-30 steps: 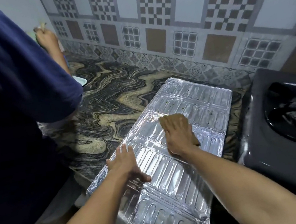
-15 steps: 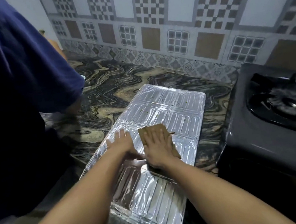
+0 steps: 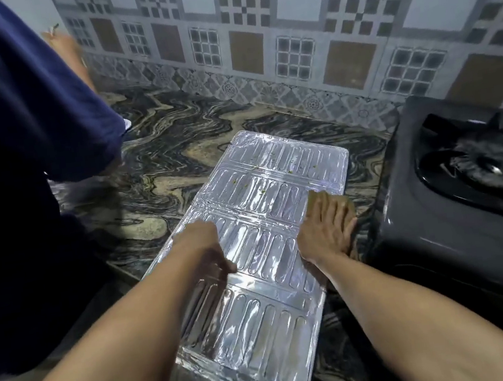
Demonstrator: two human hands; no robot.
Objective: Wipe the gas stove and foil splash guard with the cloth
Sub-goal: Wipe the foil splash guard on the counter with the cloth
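The silver foil splash guard (image 3: 263, 195) lies flat on the marbled counter, its near end hanging past the counter's front edge. Small green specks dot its far panels. My left hand (image 3: 206, 247) rests flat on the guard's left side. My right hand (image 3: 328, 228) presses a brown cloth (image 3: 346, 205) flat onto the guard's right edge, and most of the cloth is hidden under the palm. The dark gas stove (image 3: 459, 227) stands just right of the guard, with one burner showing.
Another person in a dark blue shirt (image 3: 11, 126) stands close on the left, one hand (image 3: 64, 45) raised near the wall. The patterned tile wall (image 3: 287, 35) backs the marbled counter (image 3: 175, 155).
My right hand slid the cloth from the middle of the foil guard to its right edge. My left hand stayed on the left side. The view shifted slightly.
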